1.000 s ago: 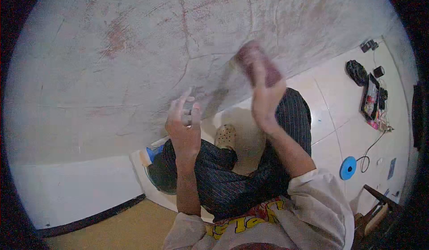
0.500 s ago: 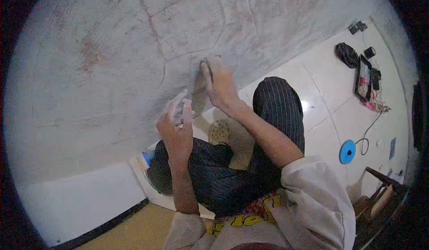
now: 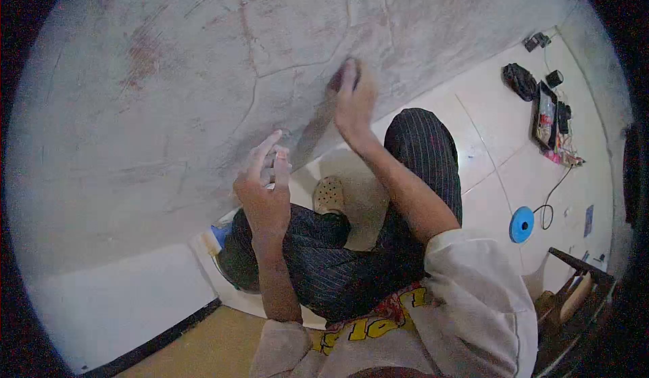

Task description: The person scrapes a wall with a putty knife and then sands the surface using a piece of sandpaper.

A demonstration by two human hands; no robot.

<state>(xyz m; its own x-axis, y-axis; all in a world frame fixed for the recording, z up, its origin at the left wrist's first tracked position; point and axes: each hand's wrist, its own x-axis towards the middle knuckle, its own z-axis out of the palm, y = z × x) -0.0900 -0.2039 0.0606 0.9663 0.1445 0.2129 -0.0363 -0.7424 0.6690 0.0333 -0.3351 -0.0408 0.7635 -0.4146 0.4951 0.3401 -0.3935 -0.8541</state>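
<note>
Presses small dark reddish pad (image 3: 335, 80) onto grey scuffed plaster wall (image 3: 169, 107) with right hand (image 3: 355, 104), grip clamped on pad. Holds left hand (image 3: 265, 195) near wall, grip apart.

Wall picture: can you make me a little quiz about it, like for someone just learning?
1. True or false: the right hand is pressed against the wall.
2. What colour is the round disc on the floor? A red, B blue, C green.
3. Which is higher in the picture, the right hand or the left hand?

Key: 1 true. 2 B. 3 the right hand.
</note>
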